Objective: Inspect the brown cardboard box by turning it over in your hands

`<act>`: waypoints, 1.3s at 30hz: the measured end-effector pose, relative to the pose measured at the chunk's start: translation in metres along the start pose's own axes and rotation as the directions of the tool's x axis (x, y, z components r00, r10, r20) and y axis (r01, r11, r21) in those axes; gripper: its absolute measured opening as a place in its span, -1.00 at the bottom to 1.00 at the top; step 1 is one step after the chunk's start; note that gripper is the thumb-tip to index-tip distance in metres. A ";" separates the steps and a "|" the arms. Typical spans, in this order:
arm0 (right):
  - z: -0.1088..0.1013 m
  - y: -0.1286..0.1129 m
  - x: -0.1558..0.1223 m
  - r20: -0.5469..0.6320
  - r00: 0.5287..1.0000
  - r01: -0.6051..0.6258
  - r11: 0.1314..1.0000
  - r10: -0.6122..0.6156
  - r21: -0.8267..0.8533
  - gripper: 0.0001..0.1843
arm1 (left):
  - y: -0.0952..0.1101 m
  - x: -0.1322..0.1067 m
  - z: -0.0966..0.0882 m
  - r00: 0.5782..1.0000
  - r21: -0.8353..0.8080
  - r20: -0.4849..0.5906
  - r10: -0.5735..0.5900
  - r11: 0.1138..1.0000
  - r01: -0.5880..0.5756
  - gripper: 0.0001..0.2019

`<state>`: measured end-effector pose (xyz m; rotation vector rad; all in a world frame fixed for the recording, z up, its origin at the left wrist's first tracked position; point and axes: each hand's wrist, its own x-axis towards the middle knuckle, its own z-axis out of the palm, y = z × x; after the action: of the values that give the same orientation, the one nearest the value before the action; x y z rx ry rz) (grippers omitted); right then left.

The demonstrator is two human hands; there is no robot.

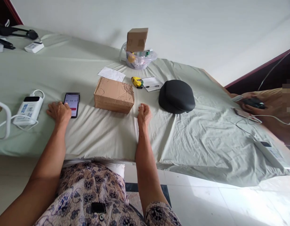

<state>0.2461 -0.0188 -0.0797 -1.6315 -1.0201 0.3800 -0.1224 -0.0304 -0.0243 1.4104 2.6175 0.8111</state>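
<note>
My left hand (59, 112) lies palm down on the cloth with its fingers apart, and its thumb side touches the lower left of a smartphone (74, 106). Timer-like digits and a red button show on the phone's lit screen. Between my two hands sits a closed brown cardboard box (114, 94) with a crumpled, taped right side. My right hand (144, 114) rests on the cloth just right of the box, apart from it; its fingers are curled in and nothing shows in them. Further right lies a black rounded zip case (176, 96).
A white power bank (29, 110) with a cable lies at left. Behind the box are paper (111, 74), a yellow tape measure (136, 81), a pen (152, 86) on a notepad, and a plastic basket (140, 62) bearing another box (136, 39). Another person's hands (250, 100) hold a dark object at right.
</note>
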 end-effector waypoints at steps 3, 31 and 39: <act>0.001 -0.002 -0.001 0.038 0.999 -0.026 0.998 0.024 0.054 -0.59 | 0.000 0.004 0.000 0.999 0.003 0.035 0.003 1.000 -0.004 -0.61; -0.005 -0.024 -0.014 0.018 1.000 -0.026 0.989 0.023 0.148 -0.41 | -0.009 0.016 0.004 0.971 -0.027 0.226 0.078 0.997 -0.074 -0.74; -0.005 -0.025 -0.014 0.015 1.000 -0.006 0.989 0.004 0.147 -0.33 | -0.006 0.015 0.010 0.969 0.041 0.240 0.056 0.997 -0.068 -0.74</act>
<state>0.2310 -0.0327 -0.0592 -1.5009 -0.9761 0.4605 -0.1328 -0.0169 -0.0325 1.5044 2.4386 0.5463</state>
